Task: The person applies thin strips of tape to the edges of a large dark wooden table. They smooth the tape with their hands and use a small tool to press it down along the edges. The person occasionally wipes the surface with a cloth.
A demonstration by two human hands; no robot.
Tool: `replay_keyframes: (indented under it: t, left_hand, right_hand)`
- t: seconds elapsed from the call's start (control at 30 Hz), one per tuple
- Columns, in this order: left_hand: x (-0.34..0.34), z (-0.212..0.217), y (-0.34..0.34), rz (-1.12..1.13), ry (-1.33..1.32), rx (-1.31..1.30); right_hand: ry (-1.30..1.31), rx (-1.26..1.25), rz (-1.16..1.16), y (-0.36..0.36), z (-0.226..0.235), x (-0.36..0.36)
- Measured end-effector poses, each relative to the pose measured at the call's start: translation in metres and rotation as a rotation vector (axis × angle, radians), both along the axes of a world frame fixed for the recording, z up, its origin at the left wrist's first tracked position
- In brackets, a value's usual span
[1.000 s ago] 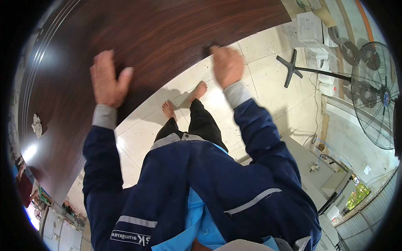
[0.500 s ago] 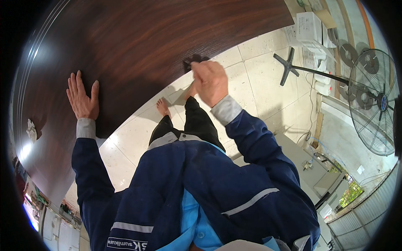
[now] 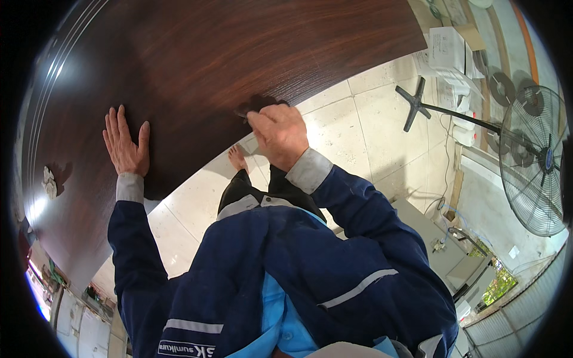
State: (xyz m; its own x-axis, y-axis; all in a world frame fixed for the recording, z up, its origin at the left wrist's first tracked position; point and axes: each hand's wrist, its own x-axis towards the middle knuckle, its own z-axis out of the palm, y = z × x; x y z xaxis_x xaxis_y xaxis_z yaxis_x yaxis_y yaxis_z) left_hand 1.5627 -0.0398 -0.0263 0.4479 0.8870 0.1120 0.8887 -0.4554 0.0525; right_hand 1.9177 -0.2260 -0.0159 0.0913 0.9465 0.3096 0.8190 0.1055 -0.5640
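Observation:
A large dark wood-grain panel (image 3: 197, 65) fills the upper left of the head view. My left hand (image 3: 126, 143) lies flat on it with fingers spread, near its lower edge. My right hand (image 3: 279, 134) is closed at the panel's near edge, fingers curled around the edge; a small dark thing under the fingertips is too hidden to name. Below the hands are my dark blue jacket sleeves with grey cuffs, and a bare foot (image 3: 237, 159) on the tiled floor.
A standing fan (image 3: 531, 161) with a cross-shaped base (image 3: 415, 104) stands at the right on pale floor tiles (image 3: 358, 125). White boxes and papers (image 3: 447, 51) lie at the top right. A grey cabinet (image 3: 436, 238) is at the lower right.
Both hands have slid down the panel toward me. The left hand stays flat on the surface; the right hand has curled at the panel's edge.

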Motion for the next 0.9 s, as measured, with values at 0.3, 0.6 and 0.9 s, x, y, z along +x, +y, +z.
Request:
replay_keyframes:
  t: [0.3,0.6,0.9]
  left_hand:
    - [0.002,-0.003,0.000,-0.008,-0.013,0.019]
    - [0.006,-0.003,-0.001,-0.021,-0.030,0.024]
    - [0.039,0.020,-0.041,-0.034,-0.105,0.126]
  right_hand:
    - [-0.161,-0.015,-0.859,0.024,0.007,0.244]
    - [-0.065,-0.120,-0.104,-0.026,-0.008,0.015]
    - [-0.402,-0.067,-0.761,-0.008,-0.017,0.151]
